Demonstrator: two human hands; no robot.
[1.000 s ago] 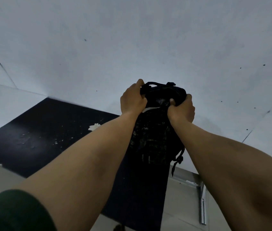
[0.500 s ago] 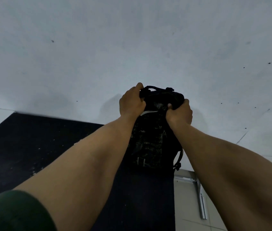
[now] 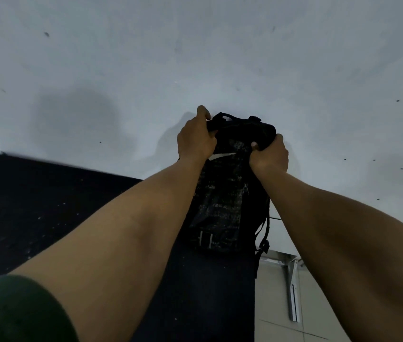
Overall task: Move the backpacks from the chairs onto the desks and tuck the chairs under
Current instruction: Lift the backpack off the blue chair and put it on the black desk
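Both hands grip the top of the black backpack (image 3: 230, 183): the left hand (image 3: 196, 141) curled round its upper corner, the right hand (image 3: 269, 156) bunching the fabric opposite, likely to carry its weight evenly. Beyond the knuckles spreads a pale speckled surface (image 3: 195, 58), perhaps a desk; below the wrists lies a dark mat (image 3: 35, 206).
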